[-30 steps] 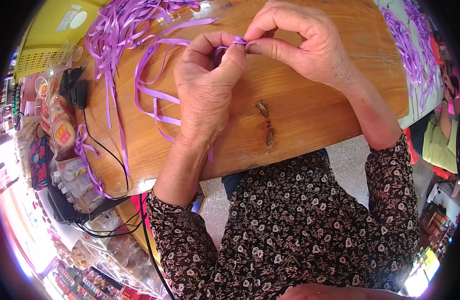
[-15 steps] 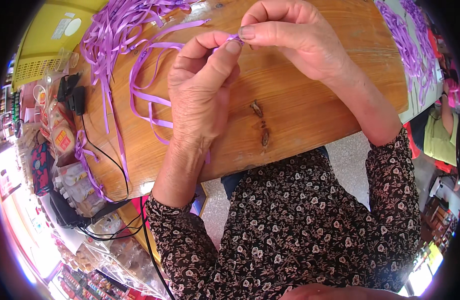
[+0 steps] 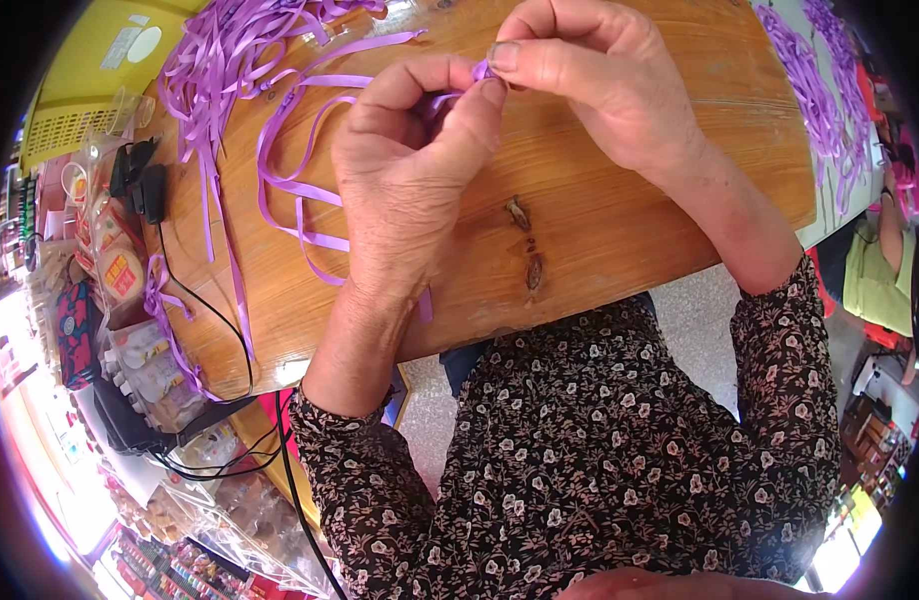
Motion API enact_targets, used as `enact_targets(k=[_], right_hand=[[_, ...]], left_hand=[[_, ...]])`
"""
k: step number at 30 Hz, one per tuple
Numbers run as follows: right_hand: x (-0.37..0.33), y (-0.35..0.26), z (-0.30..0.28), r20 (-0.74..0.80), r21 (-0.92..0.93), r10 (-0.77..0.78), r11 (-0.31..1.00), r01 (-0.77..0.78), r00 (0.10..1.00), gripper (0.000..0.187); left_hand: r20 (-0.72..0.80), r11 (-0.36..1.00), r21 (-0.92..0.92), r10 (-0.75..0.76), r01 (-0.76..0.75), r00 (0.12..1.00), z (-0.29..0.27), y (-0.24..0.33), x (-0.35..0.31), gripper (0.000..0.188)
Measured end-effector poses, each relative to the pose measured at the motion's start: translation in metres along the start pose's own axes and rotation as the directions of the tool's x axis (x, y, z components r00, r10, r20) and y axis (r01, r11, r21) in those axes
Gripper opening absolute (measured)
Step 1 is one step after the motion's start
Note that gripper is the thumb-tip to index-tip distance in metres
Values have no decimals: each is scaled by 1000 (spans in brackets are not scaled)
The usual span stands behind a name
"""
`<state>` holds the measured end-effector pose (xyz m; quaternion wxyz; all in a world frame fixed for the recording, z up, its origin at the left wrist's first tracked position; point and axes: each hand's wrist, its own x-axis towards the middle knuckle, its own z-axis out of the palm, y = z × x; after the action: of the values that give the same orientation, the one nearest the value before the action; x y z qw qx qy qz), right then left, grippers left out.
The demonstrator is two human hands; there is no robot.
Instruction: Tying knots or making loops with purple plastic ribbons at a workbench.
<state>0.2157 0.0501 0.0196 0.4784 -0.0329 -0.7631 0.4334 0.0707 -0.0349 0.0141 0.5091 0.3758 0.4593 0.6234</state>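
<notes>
Between my two hands, over the far middle of the wooden table point(image 3: 620, 230), is a narrow purple ribbon point(image 3: 482, 70). My left hand point(image 3: 420, 160) pinches it between thumb and forefinger, and its other fingers curl inward. Meeting it there, my right hand point(image 3: 600, 85) has its thumb and forefinger closed on the same piece of ribbon. The exact fold or knot is mostly covered by the fingertips. Loose purple ribbon loops point(image 3: 305, 190) lie just left of my left hand, passing behind the wrist. A large tangled heap of purple ribbons point(image 3: 215, 75) lies at the far left.
More purple ribbons point(image 3: 815, 90) hang over the right end on a pale surface. A yellow-green basket point(image 3: 75, 125) stands at the far left. Black adapters with a cable point(image 3: 152, 190) and plastic bags point(image 3: 115, 240) crowd the left edge. Someone in a light green garment point(image 3: 875, 275) is at right.
Both hands have shifted slightly right, still pinching the ribbon. More of the purple piece shows between the fingertips, and the left hand has turned a little.
</notes>
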Motion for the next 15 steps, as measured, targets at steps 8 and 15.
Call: enact_targets(k=[8,15], right_hand=[[-3,-12,5,88,685,800,384,-619,594,6],[0,-19,5,24,558,811,474,-681,584,5]], left_hand=[[176,867,-448,-152,216,973,-11,-4,0,14],[208,899,-395,-110,187,972,-14,-2,1,13]])
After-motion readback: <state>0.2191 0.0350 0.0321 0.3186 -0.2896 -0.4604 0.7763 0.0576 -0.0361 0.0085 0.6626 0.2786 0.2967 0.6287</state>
